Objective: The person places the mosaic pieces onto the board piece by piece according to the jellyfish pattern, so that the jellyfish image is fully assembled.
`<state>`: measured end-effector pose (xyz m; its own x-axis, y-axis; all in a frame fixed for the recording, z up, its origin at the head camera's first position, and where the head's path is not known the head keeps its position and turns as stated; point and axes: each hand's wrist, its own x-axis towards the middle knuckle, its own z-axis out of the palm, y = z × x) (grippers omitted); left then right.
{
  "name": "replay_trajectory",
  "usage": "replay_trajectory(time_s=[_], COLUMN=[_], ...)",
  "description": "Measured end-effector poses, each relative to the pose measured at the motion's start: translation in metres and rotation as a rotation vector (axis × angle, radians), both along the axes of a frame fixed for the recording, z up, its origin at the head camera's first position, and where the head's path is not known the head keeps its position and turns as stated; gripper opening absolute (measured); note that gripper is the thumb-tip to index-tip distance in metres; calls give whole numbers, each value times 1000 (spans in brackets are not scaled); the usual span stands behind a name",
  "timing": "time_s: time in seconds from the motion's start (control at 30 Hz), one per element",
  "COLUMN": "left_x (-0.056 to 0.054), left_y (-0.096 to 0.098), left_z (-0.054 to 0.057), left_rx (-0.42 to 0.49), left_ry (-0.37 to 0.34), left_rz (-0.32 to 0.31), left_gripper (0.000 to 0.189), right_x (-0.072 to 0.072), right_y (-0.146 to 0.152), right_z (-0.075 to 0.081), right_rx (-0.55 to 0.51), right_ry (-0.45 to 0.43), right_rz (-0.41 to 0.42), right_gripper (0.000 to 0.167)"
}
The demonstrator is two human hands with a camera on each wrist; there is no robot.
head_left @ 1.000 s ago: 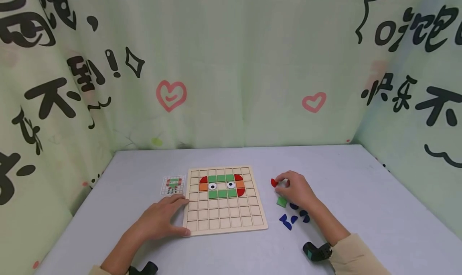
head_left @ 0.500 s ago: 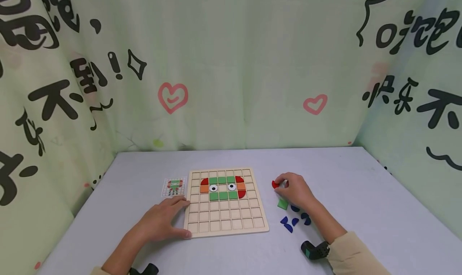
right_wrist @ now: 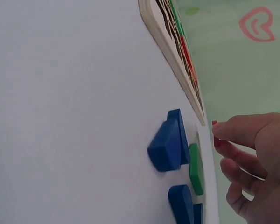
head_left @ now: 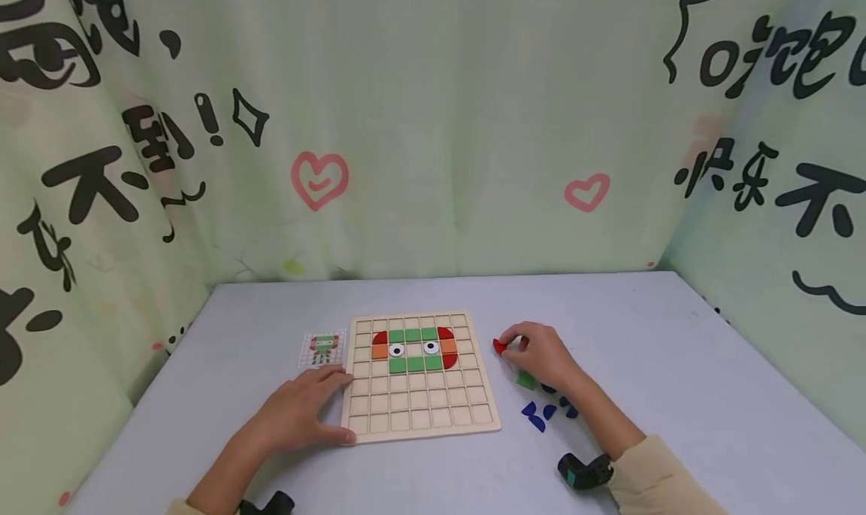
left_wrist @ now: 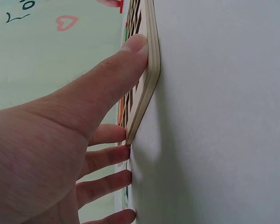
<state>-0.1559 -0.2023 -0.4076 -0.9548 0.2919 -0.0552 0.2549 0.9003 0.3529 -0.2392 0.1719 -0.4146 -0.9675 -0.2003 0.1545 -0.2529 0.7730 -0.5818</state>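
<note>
Between thumb and index finger, my right hand (head_left: 541, 353) pinches a small red rounded tile (head_left: 499, 346), to the right of the wooden grid board (head_left: 426, 402). The red tile (right_wrist: 216, 140) shows edge-on in the right wrist view, mostly covered by fingertips. My left hand (head_left: 304, 406) rests at the board's left edge, thumb on the near corner and fingers spread along the side. In the left wrist view, the thumb (left_wrist: 135, 44) lies on the board's rim. Green, red and orange tiles and two eye tiles (head_left: 431, 347) fill part of the upper grid.
A pattern card (head_left: 323, 348) lies left of the board. Near my right hand are a green square tile (head_left: 525, 380) and several blue rounded tiles (head_left: 537, 422). A printed curtain (head_left: 453, 124) hangs behind the white table (head_left: 609, 304).
My right hand has moved left toward the board, carrying the red tile away from the green square. The left hand stays at the board's edge.
</note>
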Motion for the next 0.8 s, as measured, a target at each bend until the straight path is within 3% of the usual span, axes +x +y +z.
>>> replay_trajectory(time_s=[0.53,0.8], left_x=[0,-1], left_y=[-4,-6], left_z=[0,0], left_rx=[-2,0], left_ry=[8,29], left_rz=[-9,-34], left_gripper=[86,86], right_x=[0,-2], right_y=[-49,-64], right_z=[4,3], right_rx=[-57,-69], right_ry=[4,-32], right_rz=[289,332], right_gripper=[12,10])
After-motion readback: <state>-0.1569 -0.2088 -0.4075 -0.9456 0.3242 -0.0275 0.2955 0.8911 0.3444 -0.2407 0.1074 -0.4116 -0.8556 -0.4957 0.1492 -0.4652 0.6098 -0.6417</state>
